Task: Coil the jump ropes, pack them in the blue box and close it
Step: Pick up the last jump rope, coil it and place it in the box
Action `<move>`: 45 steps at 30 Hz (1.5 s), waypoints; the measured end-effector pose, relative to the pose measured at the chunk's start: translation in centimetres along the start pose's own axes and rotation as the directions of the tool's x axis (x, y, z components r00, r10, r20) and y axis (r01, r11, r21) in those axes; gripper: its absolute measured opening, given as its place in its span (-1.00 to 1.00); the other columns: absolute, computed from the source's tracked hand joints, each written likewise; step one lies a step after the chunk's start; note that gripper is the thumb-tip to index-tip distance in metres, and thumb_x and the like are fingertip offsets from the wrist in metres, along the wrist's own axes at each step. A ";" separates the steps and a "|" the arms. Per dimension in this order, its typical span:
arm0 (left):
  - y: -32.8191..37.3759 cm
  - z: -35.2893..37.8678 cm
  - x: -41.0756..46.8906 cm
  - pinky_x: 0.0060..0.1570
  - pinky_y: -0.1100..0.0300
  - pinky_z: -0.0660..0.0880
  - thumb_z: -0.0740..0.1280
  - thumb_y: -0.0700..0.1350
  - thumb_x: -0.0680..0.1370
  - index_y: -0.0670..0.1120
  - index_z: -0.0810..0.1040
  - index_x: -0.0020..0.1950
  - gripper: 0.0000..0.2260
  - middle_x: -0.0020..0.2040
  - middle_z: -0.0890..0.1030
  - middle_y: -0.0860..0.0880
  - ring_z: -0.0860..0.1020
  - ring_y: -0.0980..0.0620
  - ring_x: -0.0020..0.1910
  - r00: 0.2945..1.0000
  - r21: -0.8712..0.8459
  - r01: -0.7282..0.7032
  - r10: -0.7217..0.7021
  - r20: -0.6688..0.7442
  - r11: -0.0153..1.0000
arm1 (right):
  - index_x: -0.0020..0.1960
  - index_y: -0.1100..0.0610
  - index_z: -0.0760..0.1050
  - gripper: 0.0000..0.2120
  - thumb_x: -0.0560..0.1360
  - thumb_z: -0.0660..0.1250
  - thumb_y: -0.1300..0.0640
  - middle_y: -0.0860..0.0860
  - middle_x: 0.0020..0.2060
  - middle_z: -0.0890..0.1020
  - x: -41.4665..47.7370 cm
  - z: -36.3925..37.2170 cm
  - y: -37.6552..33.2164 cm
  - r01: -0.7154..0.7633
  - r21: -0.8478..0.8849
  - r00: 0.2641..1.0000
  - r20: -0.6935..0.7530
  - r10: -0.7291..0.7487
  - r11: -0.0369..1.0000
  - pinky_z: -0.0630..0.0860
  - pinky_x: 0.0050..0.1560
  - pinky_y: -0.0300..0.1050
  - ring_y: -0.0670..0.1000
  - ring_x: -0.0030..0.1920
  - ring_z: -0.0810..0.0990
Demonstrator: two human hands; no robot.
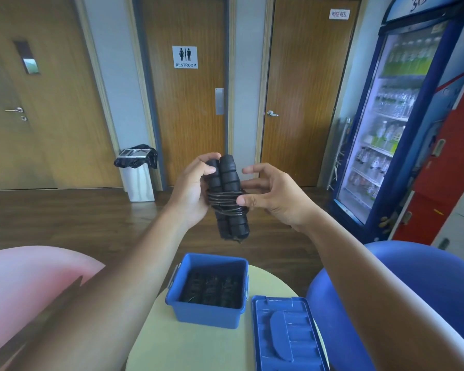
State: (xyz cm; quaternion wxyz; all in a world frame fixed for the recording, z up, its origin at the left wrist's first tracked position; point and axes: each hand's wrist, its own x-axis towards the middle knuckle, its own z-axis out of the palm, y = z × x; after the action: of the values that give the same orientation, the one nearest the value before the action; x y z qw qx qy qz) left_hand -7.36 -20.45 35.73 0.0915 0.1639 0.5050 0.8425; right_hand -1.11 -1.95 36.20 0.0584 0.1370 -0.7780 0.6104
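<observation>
While my left hand gripped the jump rope and my right hand pinched its cord, slack could unravel it above the six-o'clock box.

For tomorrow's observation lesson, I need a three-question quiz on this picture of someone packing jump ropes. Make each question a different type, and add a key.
1. True or false: the blue box is closed.
2. Where does the lid lie? A) on the box B) on the table, right of the box C) on the floor
3. Which hand grips the jump rope by its handles?
Key: 1 false, it stands open with coiled ropes inside; 2 B; 3 the left hand, while the right hand pinches the wrapped cord.
</observation>
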 end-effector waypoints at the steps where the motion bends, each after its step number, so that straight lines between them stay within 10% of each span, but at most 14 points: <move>1: -0.1 0.0 0.1 0.03 -0.12 0.56 0.21 -0.25 0.52 -0.02 0.56 -0.01 -0.81 -0.01 0.60 -0.10 0.59 -0.13 -0.05 1.000 -0.007 0.007 -0.007 -0.008 1.000 | 0.32 0.15 0.45 -0.45 0.38 0.56 0.25 0.08 0.12 0.69 0.0 -0.1 0.1 -0.008 -0.033 1.000 0.003 0.008 0.999 0.64 -0.02 -0.02 0.05 0.08 0.70; 10: -0.7 0.0 1.1 -0.21 0.07 0.55 0.42 0.07 0.55 0.05 0.57 -0.02 -0.87 -0.03 0.55 0.01 0.56 0.00 -0.08 0.953 0.546 -0.168 0.278 -0.125 0.821 | 0.19 -0.12 0.53 -0.54 0.48 0.45 0.37 -0.30 -0.01 0.67 -0.4 0.8 1.0 0.054 -0.150 0.996 -0.059 -0.064 0.987 0.53 0.19 -0.31 -0.29 0.14 0.62; 14: -0.1 0.4 0.6 -0.10 0.12 0.56 0.41 0.14 0.55 0.07 0.66 0.02 -0.82 -0.10 0.63 0.13 0.60 0.09 -0.07 0.899 0.732 -0.227 0.426 -0.096 0.642 | 0.26 -0.06 0.55 -0.58 0.48 0.48 0.27 -0.20 0.07 0.68 -0.3 1.4 1.6 0.079 -0.176 0.987 -0.123 -0.101 0.981 0.52 0.33 -0.06 -0.19 0.19 0.63; 21: 0.9 0.0 0.0 0.17 -0.03 0.58 0.42 0.39 0.36 0.05 0.63 0.21 -0.43 0.07 0.69 0.10 0.64 0.08 0.09 0.962 0.762 -0.135 0.269 -0.053 0.634 | 0.40 0.12 0.48 -0.57 0.55 0.39 0.30 -0.04 0.24 0.65 -0.5 1.6 0.7 0.107 -0.200 0.988 -0.088 -0.127 0.974 0.53 0.29 -0.16 -0.19 0.26 0.59; 27: 0.3 0.8 0.0 -0.04 0.41 0.47 0.46 0.01 0.52 0.05 0.50 0.34 -0.60 0.08 0.62 0.16 0.59 0.34 -0.01 0.944 0.604 -0.130 0.284 -0.167 0.787 | 0.09 0.00 0.47 -0.69 0.49 0.46 0.30 -0.11 0.13 0.69 0.1 2.6 0.2 0.122 -0.227 0.979 -0.136 -0.155 0.966 0.66 0.09 -0.05 -0.14 -0.01 0.69; 32: -0.9 1.6 0.4 0.15 0.08 0.58 0.41 -0.15 0.57 -0.05 0.53 0.22 -0.76 0.07 0.67 0.02 0.65 0.12 0.06 0.885 0.319 -0.229 0.333 -0.325 0.920 | 0.14 0.00 0.44 -0.69 0.49 0.48 0.17 -0.17 0.07 0.64 0.7 3.7 -1.1 0.136 -0.510 0.924 -0.245 -0.295 0.850 0.58 -0.14 -0.12 -0.11 -0.30 0.58; 45: 0.0 3.3 2.1 0.22 -0.06 0.57 0.32 -0.26 0.61 -0.21 0.50 0.25 -0.79 0.00 0.67 -0.10 0.66 -0.01 0.01 0.860 -0.053 -0.286 0.232 -0.454 0.957 | 0.31 0.10 0.49 -0.62 0.52 0.43 0.22 0.06 0.21 0.44 0.8 2.8 -2.7 0.134 -0.785 0.914 -0.139 -0.382 0.605 0.60 0.02 -0.08 -0.04 -0.08 0.51</move>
State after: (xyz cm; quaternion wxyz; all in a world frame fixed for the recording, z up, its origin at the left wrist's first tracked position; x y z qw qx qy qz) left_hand -8.13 -17.08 37.55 -0.1303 0.0288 0.4347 0.8906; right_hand -0.88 -5.40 38.25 0.3133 0.1201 -0.9148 0.2248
